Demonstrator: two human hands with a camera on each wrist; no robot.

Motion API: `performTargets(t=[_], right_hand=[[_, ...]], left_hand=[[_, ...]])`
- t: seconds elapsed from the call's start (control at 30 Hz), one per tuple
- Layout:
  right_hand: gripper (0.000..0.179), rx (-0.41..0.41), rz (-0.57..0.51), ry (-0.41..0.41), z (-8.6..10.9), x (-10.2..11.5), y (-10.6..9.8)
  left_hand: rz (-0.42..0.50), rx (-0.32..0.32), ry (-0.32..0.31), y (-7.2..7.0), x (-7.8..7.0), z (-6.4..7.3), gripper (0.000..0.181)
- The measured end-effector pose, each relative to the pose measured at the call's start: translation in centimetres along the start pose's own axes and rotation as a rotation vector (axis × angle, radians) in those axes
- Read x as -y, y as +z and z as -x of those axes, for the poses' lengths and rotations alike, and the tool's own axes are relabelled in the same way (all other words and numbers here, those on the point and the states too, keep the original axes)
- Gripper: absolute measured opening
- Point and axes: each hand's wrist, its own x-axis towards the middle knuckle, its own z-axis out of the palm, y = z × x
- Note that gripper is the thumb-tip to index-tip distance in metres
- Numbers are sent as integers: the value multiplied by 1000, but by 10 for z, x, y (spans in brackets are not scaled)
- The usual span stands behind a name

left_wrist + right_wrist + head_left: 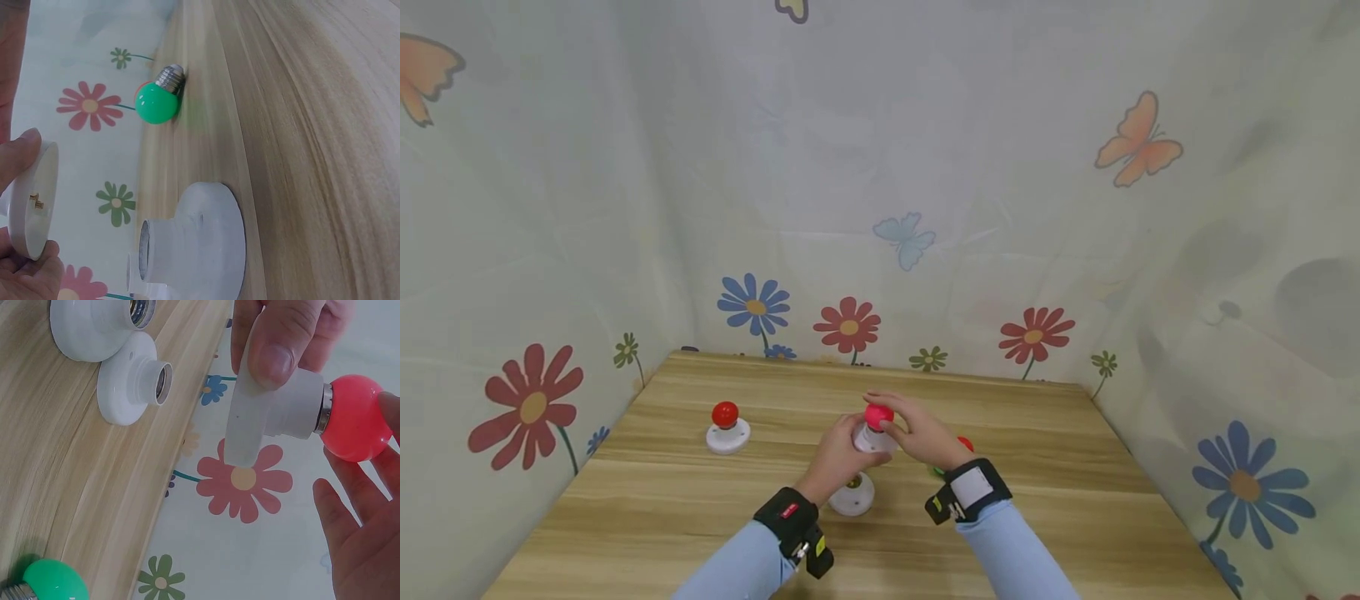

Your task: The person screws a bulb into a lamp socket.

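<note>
My left hand (842, 454) grips a round white lamp holder (245, 419) by its base, raised above the table. A pinkish-red light bulb (357, 419) sits in its socket, with a strip of metal cap showing at the rim. My right hand (925, 429) pinches the bulb's glass between thumb and fingers. The holder's underside, with small brass contacts, faces the left wrist view. Below the hands stands another white lamp holder (852, 497) with an open socket. Beside it in the right wrist view is a second bulbless holder (128, 381).
At the table's left, a red bulb (725, 414) stands upright in a white holder (728, 438). A green bulb (156, 103) lies loose on the wooden table (700, 517). Another red bulb (966, 442) shows partly behind my right wrist. Flower-printed curtain (850, 167) surrounds the table.
</note>
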Motion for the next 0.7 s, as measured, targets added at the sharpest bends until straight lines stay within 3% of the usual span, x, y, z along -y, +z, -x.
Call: performTargets(t=[0.23, 0.5, 0.6, 0.7], right_hand=[[47, -35, -2, 31, -1, 3, 2], [46, -141, 48, 233, -4, 6, 7], [45, -154, 53, 250, -4, 7, 8], [50, -150, 57, 206, -4, 6, 8]], left_hand=[[-15, -5, 10, 0, 1, 2, 67], [-16, 7, -2, 1, -2, 4, 64], [-20, 3, -5, 1, -2, 4, 64], [-18, -2, 1, 0, -1, 4, 64]])
